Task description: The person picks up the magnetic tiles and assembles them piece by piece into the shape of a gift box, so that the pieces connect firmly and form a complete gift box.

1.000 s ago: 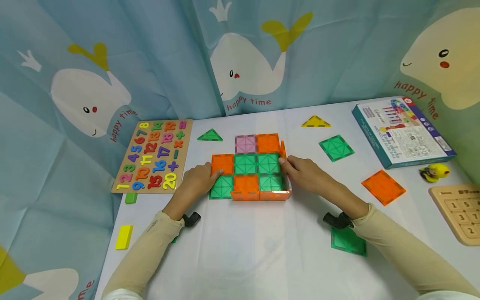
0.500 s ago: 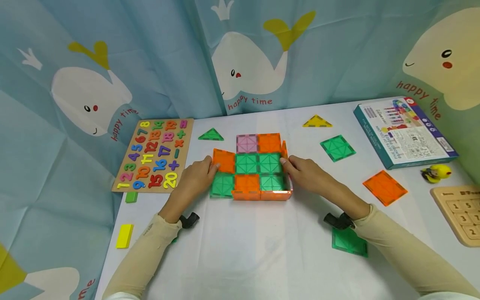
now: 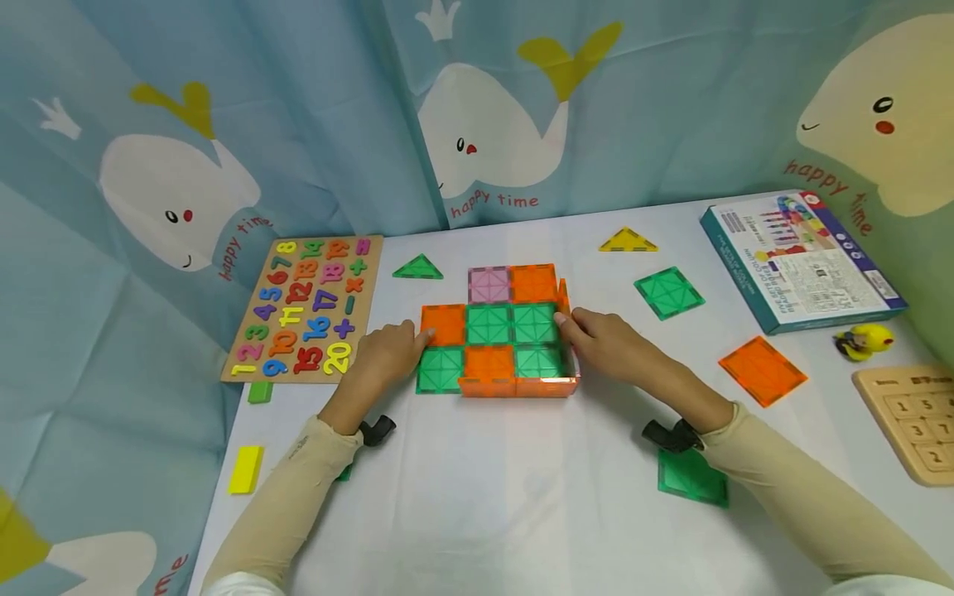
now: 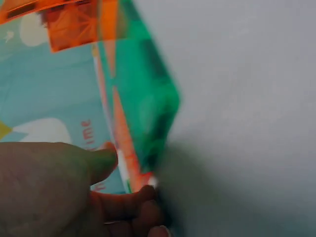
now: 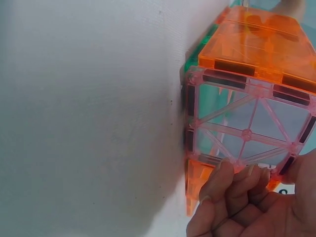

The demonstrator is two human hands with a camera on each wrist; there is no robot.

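Translucent magnetic tiles form a joined layout mid-table, with green squares [image 3: 488,324], an orange square [image 3: 443,325] at left and a pink square [image 3: 489,285] at the back. Upright orange tiles [image 3: 516,387] make a low wall along the front. My left hand [image 3: 391,352] pinches the left orange square at its outer edge, thumb on top. On the other side, my right hand [image 3: 607,343] grips the standing right wall, thumb inside. In the right wrist view, its curled fingers [image 5: 237,190] lie against an upright pink square [image 5: 247,126]. An orange pointed tile [image 3: 563,295] stands just behind.
Loose tiles lie around: a green triangle [image 3: 418,266], a yellow triangle [image 3: 628,240], green squares [image 3: 668,293] and an orange square [image 3: 763,371]. A number board [image 3: 301,310] is at left. At right are a box [image 3: 801,261], a yellow figurine [image 3: 864,341] and a wooden board [image 3: 905,426].
My left hand tilted the left orange square up half a second ago; now the square lies level in line with the green ones again. My right hand has stayed in place.
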